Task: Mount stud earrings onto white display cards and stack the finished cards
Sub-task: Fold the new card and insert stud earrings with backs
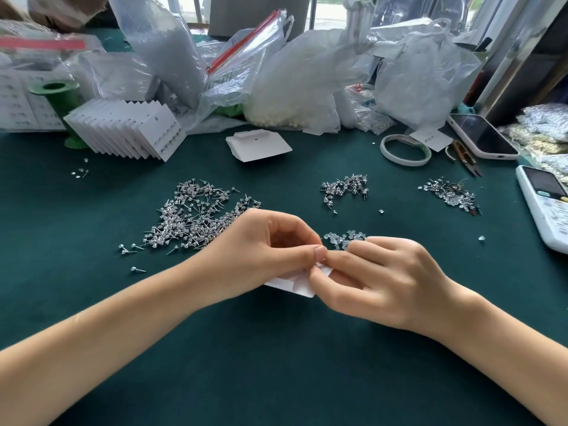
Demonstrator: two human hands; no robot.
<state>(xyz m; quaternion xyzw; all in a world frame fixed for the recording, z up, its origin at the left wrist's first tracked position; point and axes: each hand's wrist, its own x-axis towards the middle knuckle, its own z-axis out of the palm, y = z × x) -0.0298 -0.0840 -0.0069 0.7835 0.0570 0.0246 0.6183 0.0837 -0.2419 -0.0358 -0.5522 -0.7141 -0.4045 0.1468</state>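
We see both hands meeting low over the green table, working on one white display card. Our left hand curls its fingers and thumb round the card's left part, a closed grip with the thumb tip pressed on the card's upper edge. Our right hand pinches at the same edge with thumb and forefinger, tightly closed; whatever small thing sits between those fingertips is too small for us to tell. Most of the card is hidden under the two hands, and only its lower corner shows between them.

Just behind our left hand lies the largest heap of stud earrings, touching the knuckles from our view. A smaller heap lies further back to the right, and a third heap lies well apart towards the right edge. A little cluster of clear earring backs sits just beyond our right hand.

At the far left a fanned stack of finished cards leans against a green spool. A small pile of blank cards lies near the middle, ahead of the plastic bags. To the right we see a roll of tape, small snips, a phone and a white remote control.
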